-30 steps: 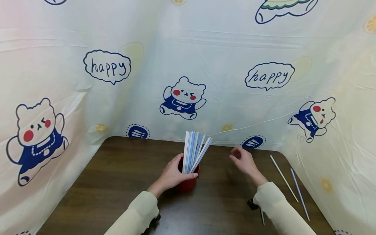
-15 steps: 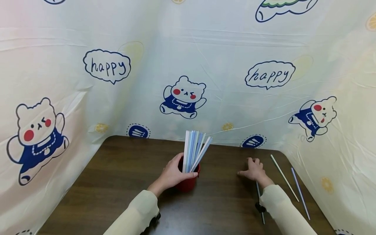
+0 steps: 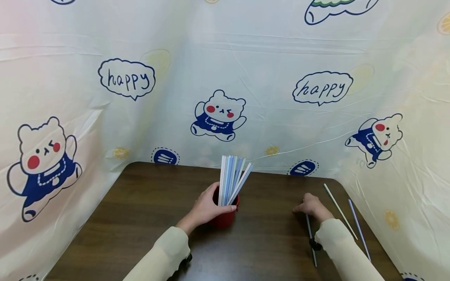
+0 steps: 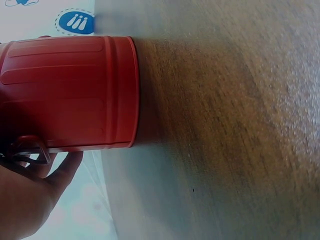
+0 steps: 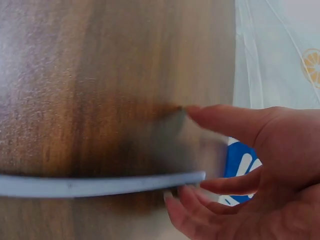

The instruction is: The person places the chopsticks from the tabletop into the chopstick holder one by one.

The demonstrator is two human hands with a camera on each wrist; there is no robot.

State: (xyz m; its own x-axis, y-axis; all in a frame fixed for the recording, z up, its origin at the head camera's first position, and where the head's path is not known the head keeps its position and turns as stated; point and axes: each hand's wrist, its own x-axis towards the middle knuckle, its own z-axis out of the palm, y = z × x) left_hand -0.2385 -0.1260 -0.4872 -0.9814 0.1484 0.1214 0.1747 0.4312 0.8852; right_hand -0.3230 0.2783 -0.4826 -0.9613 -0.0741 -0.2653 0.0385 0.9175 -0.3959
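Observation:
My left hand (image 3: pixel 206 208) grips a small red bucket (image 3: pixel 224 221) near its rim, thumb at the front. Upright in it stands a bundle of thin white and pale blue sticks (image 3: pixel 228 180), some leaning right. The left wrist view shows the red bucket (image 4: pixel 65 95) side-on with a wire handle joint. On the right, my right hand (image 3: pixel 314 207) is at the far end of a thin stick (image 3: pixel 311 234) lying on the table. In the right wrist view its fingers are beside the end of the pale stick (image 5: pixel 100 186), while the thumb (image 5: pixel 225 120) stays apart from it.
A pale green stick (image 3: pixel 340 210) and a lilac stick (image 3: pixel 359 230) lie near the right edge of the dark wooden table (image 3: pixel 147 210). A printed curtain (image 3: pixel 267 78) hangs behind and along both sides. A black strap is at the right wrist.
My right hand has moved right and down from the air to the far end of the nearest loose stick. My left hand and the bucket have stayed put.

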